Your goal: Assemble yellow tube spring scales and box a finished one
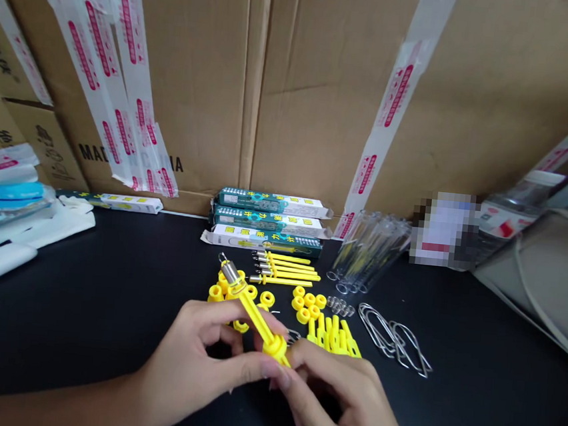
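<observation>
My left hand is closed on a yellow spring scale rod, thumb and forefinger pinching near its lower end. The rod tilts up to the left, with a metal cylinder and a small wire loop at its top. Around its lower end sits a yellow collar. My right hand pinches the tip just below that collar, its fingertips touching my left thumb; the tip is partly hidden. Loose yellow rings lie behind my left hand, and yellow flat-ended pieces lie just beyond my right hand.
Several yellow rods lie in a row before printed boxes. Small yellow caps, springs and wire hooks are to the right. Clear tubes and a bottle stand behind. Large cardboard boxes wall the back.
</observation>
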Demonstrator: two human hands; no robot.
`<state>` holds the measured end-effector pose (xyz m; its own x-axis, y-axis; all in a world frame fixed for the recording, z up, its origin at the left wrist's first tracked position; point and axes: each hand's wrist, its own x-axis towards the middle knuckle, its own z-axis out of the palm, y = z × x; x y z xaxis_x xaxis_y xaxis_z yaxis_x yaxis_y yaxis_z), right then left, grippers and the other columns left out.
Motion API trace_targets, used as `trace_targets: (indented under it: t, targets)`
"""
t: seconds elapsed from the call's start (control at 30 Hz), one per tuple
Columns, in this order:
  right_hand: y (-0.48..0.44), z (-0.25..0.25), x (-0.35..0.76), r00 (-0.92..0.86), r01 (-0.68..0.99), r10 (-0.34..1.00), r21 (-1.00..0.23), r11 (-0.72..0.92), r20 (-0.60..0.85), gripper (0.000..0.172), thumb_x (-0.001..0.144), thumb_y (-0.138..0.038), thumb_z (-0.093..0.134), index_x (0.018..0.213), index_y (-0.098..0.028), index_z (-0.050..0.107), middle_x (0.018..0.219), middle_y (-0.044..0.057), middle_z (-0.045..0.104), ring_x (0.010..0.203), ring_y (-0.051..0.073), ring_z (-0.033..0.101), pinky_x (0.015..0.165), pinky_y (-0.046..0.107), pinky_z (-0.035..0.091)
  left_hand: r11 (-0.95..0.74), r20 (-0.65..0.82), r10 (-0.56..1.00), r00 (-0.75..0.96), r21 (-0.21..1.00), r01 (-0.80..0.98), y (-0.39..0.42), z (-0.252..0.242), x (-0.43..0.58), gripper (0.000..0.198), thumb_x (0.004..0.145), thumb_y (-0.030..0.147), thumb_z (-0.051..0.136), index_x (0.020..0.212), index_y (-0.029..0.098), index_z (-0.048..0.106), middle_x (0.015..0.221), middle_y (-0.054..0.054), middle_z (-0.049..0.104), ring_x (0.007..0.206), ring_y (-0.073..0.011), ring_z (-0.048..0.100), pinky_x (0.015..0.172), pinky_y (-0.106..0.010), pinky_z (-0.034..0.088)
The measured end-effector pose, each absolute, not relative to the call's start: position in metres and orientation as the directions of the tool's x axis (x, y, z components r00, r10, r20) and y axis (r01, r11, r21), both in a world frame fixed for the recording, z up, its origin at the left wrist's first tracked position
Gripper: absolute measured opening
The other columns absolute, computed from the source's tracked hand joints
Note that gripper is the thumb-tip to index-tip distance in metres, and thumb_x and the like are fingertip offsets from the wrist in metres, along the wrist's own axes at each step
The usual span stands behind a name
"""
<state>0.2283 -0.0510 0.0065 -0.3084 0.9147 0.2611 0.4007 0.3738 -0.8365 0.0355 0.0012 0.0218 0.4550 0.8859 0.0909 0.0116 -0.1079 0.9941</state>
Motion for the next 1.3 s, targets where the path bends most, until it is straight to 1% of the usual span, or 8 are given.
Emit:
trace_targets:
  t: [0.2,0.4,0.57,0.73,0.83,1.0,1.13,1.3]
  targets:
    - [-0.051,0.003,0.229,-0.325,0.426,0.912,-0.822,0.378,0.251,0.031,0.104,-0.035,0.053,0.076,-0.022,0.057,0.057,-0.007,0.057,0.049,0.009,0.053,0.052,0.019,0.040,-0.067,0.083,0.918,0.389,0.996,-0.054,0.006,0.020,0.035,0.022,0.081,0.033,0.085,0.095,0.016,0.082,0.082,-0.005,0.074,0.058,-0.0098,0.052,0.041,-0.016,0.039]
    - [-0.047,0.000,0.230,-0.311,0.459,0.893,-0.771,0.441,0.325,0.038,0.105,-0.044,0.057,0.074,-0.022,0.060,0.058,-0.006,0.063,0.050,0.009,0.057,0.053,0.017,0.044,-0.027,0.040,0.857,0.513,0.999,-0.033,0.005,0.017,0.034,0.029,0.083,0.034,0.084,0.107,0.019,0.078,0.088,-0.005,0.074,0.067,-0.0121,0.062,0.053,-0.017,0.049]
    - [-0.046,0.009,0.237,-0.377,0.545,0.786,-0.568,0.616,0.490,0.039,0.102,-0.053,0.059,0.087,-0.019,0.070,0.068,-0.002,0.072,0.055,0.011,0.065,0.058,0.020,0.049,0.000,0.048,0.891,0.452,0.995,-0.104,0.007,0.016,0.038,0.035,0.091,0.050,0.075,0.097,0.017,0.066,0.084,-0.003,0.073,0.044,-0.0045,0.050,0.038,-0.015,0.043]
    - [-0.040,0.014,0.251,-0.409,0.602,0.670,-0.369,0.709,0.620,0.017,0.107,-0.026,0.056,0.096,-0.020,0.068,0.080,0.000,0.076,0.066,0.012,0.070,0.064,0.023,0.050,-0.053,0.122,0.918,0.376,0.981,-0.189,0.008,0.018,0.040,0.037,0.092,0.052,0.074,0.096,0.017,0.063,0.085,-0.002,0.068,0.053,-0.0082,0.057,0.041,-0.016,0.051]
    - [-0.028,0.017,0.262,-0.354,0.698,0.662,-0.285,0.657,0.661,0.016,0.106,-0.022,0.057,0.095,-0.021,0.067,0.076,0.000,0.074,0.061,0.013,0.068,0.060,0.025,0.048,-0.054,0.109,0.920,0.376,0.987,-0.154,0.006,0.021,0.041,0.033,0.091,0.048,0.076,0.095,0.017,0.066,0.088,-0.002,0.067,0.054,-0.0077,0.056,0.044,-0.018,0.053]
    - [-0.011,0.028,0.282,-0.263,0.806,0.747,-0.287,0.518,0.611,0.021,0.106,-0.029,0.055,0.091,-0.021,0.068,0.064,-0.003,0.067,0.048,0.012,0.058,0.050,0.025,0.044,-0.052,0.097,0.912,0.399,0.991,-0.122,0.005,0.022,0.039,0.026,0.092,0.041,0.076,0.094,0.016,0.069,0.090,-0.001,0.065,0.054,-0.0059,0.054,0.050,-0.019,0.052]
    - [-0.011,0.031,0.282,-0.401,0.708,0.771,-0.367,0.603,0.494,0.013,0.103,-0.026,0.061,0.097,-0.022,0.072,0.081,0.001,0.074,0.070,0.016,0.067,0.065,0.027,0.051,-0.059,0.099,0.909,0.404,0.992,-0.110,0.004,0.018,0.037,0.025,0.094,0.040,0.074,0.097,0.016,0.069,0.091,-0.001,0.065,0.055,-0.0057,0.053,0.054,-0.020,0.050]
    - [-0.025,0.028,0.269,-0.599,0.663,0.719,-0.285,0.692,0.352,0.008,0.096,-0.027,0.071,0.102,-0.025,0.076,0.092,0.002,0.074,0.087,0.023,0.065,0.073,0.035,0.051,-0.073,0.111,0.912,0.396,0.991,-0.110,0.005,0.015,0.037,0.026,0.097,0.042,0.070,0.103,0.017,0.069,0.094,-0.003,0.065,0.059,-0.0079,0.054,0.054,-0.021,0.051]
